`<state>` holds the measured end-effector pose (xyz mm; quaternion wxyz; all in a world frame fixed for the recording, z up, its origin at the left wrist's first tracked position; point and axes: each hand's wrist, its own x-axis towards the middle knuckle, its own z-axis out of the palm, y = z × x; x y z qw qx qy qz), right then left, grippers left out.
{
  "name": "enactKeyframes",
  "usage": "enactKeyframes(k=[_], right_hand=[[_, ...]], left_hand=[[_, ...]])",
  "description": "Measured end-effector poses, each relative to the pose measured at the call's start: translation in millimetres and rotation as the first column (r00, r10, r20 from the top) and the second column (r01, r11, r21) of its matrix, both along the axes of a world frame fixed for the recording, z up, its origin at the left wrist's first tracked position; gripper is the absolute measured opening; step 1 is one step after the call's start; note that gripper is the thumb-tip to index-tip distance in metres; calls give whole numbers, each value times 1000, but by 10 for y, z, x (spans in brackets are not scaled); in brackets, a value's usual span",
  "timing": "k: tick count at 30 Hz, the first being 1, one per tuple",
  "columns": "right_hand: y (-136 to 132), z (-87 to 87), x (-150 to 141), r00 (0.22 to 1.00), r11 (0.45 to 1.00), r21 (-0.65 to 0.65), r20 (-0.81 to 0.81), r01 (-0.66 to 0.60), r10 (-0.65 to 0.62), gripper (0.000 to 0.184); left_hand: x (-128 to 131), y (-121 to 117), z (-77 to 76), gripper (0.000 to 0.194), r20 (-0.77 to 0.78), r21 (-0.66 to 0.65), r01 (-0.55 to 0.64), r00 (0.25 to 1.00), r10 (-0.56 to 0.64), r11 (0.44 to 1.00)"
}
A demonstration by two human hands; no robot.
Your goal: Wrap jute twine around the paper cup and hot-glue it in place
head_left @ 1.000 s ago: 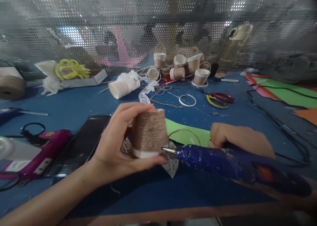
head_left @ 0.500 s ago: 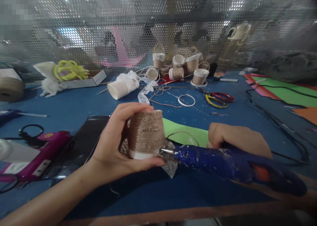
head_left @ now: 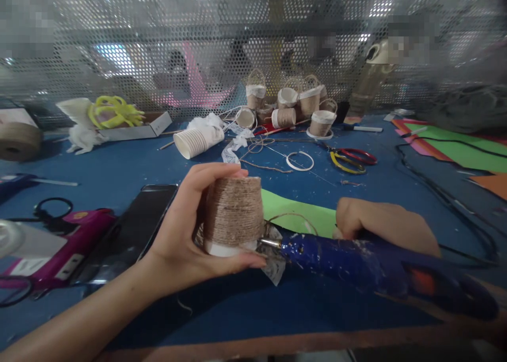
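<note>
My left hand (head_left: 178,224) is closed around a paper cup (head_left: 233,211) wrapped in brown twine, with a bare white band showing at its lower end. Fingers press the top while the thumb presses the bottom. My right hand (head_left: 380,224) grips a dark blue glue gun (head_left: 340,259), whose body hides part of that hand. The metal nozzle (head_left: 271,242) meets the cup's right side near the white band; whether it touches cannot be told. A strand of twine (head_left: 297,214) loops out behind the nozzle, and a scrap of white lace (head_left: 276,272) hangs below.
Green paper (head_left: 293,209) lies behind the cup. A black phone (head_left: 134,224) and a magenta power strip (head_left: 79,240) are at left. Farther back are stacked paper cups (head_left: 192,142), a white ring (head_left: 300,161), scissors (head_left: 352,160) and several twine-covered baskets (head_left: 309,98). A black cable (head_left: 447,193) runs at right.
Almost nothing differs: the nozzle stays by the cup's lower right side, and both hands keep their hold. The whole view has shifted very slightly.
</note>
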<state>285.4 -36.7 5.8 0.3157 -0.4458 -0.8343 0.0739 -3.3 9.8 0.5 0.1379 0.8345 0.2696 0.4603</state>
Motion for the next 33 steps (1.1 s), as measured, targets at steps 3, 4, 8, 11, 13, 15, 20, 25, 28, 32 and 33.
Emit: enactKeyframes(k=[3, 4, 8, 11, 13, 15, 20, 25, 28, 32, 33], right_hand=[[17, 1, 16, 1000, 999, -39, 23, -19, 20, 18], [21, 1, 21, 999, 999, -50, 29, -21, 23, 18], [17, -7, 30, 1000, 998, -55, 14, 9, -8, 18], [19, -21, 33, 997, 998, -66, -83, -15, 9, 21], [37, -28, 40, 977, 997, -63, -210, -52, 38, 24], [74, -32, 56, 952, 999, -33, -306, -35, 23, 22], [231, -72, 108, 974, 984, 40, -152, 175, -167, 11], [368, -197, 103, 998, 998, -46, 29, 49, -47, 35], [432, -248, 145, 994, 990, -138, 101, -18, 32, 67], [487, -200, 259, 984, 954, -276, 102, -116, 149, 66], [484, -171, 271, 977, 955, -260, 118, -141, 176, 62]], left_hand=[[13, -6, 2, 80, 0, -17, -11, 1000, 11, 1000], [16, -9, 2, 79, 12, -19, -13, 1000, 13, 1000], [2, -21, 9, 77, 80, -60, -8, 997, 12, 998], [-17, -21, 13, 81, 95, -111, -4, 995, 15, 994], [-23, -15, 8, 83, 91, -85, -20, 995, 28, 996], [-30, -6, 1, 84, 77, -52, -34, 996, 38, 998], [-80, 5, 21, 86, 95, -22, -99, 990, 101, 995], [-103, 23, 47, 89, 150, 20, -113, 983, 108, 993], [-84, 37, 10, 97, 139, -47, -46, 989, 52, 998], [-55, 44, -33, 99, 114, -84, 62, 992, -52, 995], [-49, 43, -34, 98, 100, -77, 70, 993, -62, 995]])
